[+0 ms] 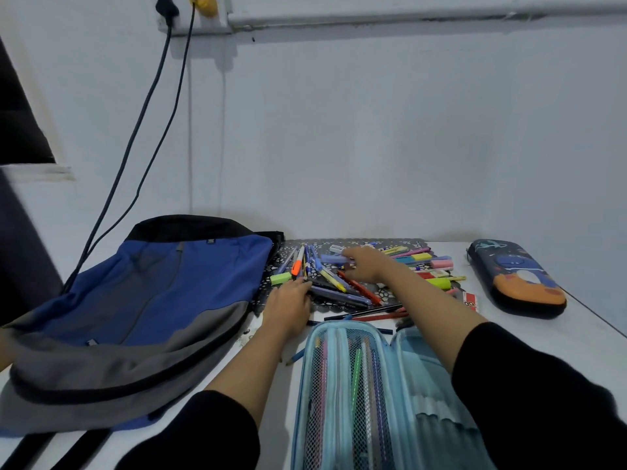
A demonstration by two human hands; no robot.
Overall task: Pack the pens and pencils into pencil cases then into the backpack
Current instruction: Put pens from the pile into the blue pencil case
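Our left hand (291, 300) lies fairly flat on the loose pens (339, 288) piled on the mat. Our right hand (361, 266) reaches a lavender marker (330, 258), and we can't tell if it's pinched since the thumb's hidden. A sloppy sweep could roll pens past the open mesh pencil case (342, 385). The case's near end is cut off.

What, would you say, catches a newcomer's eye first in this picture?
The colourful heap of pens in the middle, with the left hand and right hand both on it. A blue backpack lies flat on the left, an open light-blue case holding pens lies nearest, and a shut dark case sits far right.
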